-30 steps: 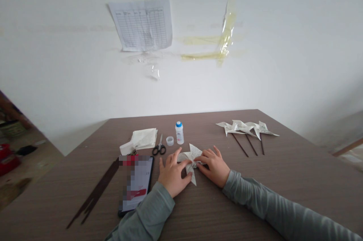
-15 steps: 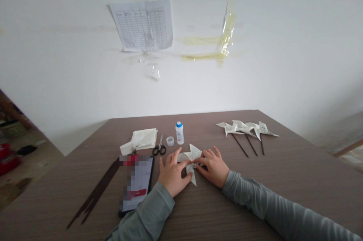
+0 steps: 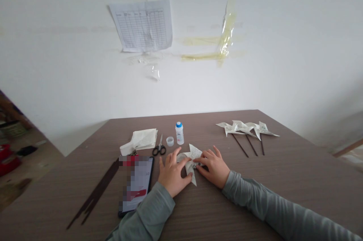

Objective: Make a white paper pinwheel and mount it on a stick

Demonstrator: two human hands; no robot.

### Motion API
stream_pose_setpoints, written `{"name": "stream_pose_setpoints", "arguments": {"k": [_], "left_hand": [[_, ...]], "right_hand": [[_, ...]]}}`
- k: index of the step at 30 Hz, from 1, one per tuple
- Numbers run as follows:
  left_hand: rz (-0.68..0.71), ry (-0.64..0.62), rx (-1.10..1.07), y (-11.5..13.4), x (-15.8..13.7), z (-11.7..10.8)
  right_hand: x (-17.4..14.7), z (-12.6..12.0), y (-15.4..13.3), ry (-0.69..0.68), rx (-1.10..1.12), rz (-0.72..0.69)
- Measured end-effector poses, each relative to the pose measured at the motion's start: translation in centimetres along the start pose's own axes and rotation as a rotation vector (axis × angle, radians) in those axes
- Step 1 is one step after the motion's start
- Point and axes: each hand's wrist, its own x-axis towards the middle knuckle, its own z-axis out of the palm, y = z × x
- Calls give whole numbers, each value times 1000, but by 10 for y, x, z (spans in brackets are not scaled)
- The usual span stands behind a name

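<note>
A paper pinwheel [image 3: 195, 151] with pointed blades lies on the table between my two hands. My left hand [image 3: 174, 173] rests at its left side, index finger at the centre and thumb against the lower blade, with the other fingers raised. From the right, my right hand [image 3: 213, 167] holds the pinwheel, index fingertip at the centre and thumb just below, pinching a folded part. Both hands cover some of the paper. Just beyond stand a glue bottle [image 3: 179, 135] with a blue cap and a small clear plastic cup [image 3: 169, 141].
Black-handled scissors [image 3: 159, 149] lie beside a paper stack [image 3: 144, 139]. A phone [image 3: 138, 186] sits left of my left forearm, with dark thin sticks [image 3: 95, 193] farther left. Finished-looking pinwheels on sticks [image 3: 241, 127] lie at the back right. The wall [image 3: 181, 93] borders the table's far edge.
My left index fingertip has shifted very slightly at the pinwheel's centre. Otherwise both hands and the pinwheel stay where they were.
</note>
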Motion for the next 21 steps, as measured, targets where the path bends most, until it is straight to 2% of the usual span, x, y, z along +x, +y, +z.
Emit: {"name": "stream_pose_setpoints", "arguments": {"k": [12, 21], "left_hand": [[-15, -59, 11, 6, -1, -5], [-8, 4, 0, 1, 0, 0]], "right_hand": [[3, 5, 3, 7, -1, -13], [1, 3, 3, 15, 36, 7]]}}
